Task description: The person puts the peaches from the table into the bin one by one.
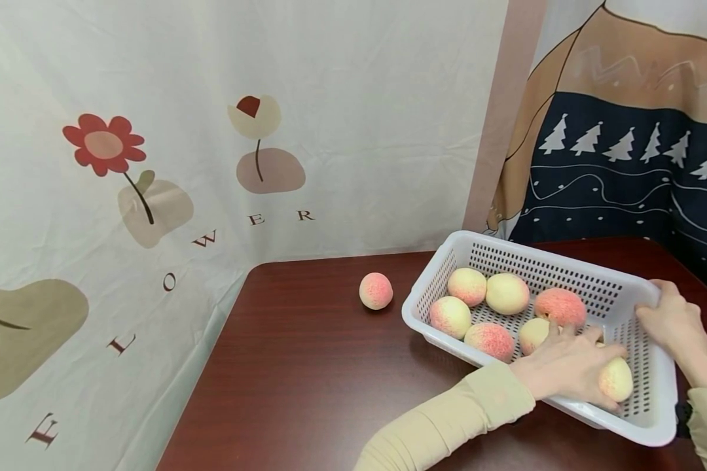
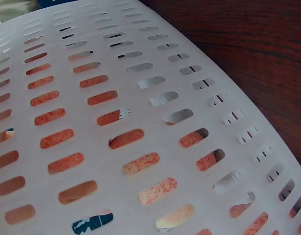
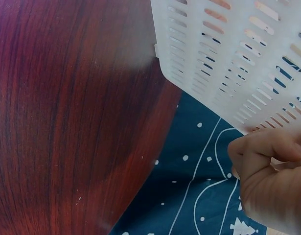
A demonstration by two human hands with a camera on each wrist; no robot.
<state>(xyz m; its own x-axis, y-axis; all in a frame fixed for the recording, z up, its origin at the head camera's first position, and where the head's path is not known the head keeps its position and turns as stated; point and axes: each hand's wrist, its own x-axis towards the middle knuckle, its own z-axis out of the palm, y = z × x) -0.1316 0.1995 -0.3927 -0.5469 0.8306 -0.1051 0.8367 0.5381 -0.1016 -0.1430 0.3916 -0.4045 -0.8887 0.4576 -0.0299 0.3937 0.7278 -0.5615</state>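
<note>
A white plastic basket with slotted walls holds several pink and yellow peaches, among them a reddish peach and a yellow peach. My left hand reaches over the near rim into it, thumb and fingers around a pale yellow peach. Other left fingertips touch neighbouring peaches, and the hand hides part of them. At the right end, my right hand grips the basket's rim; the right wrist view shows those curled fingers at the basket's edge. Peaches show through the slotted wall in the left wrist view.
One pink peach lies on the dark red wooden table, left of the basket. Behind the table hangs a pale cloth with printed flowers, and a dark blue patterned cloth hangs at the right.
</note>
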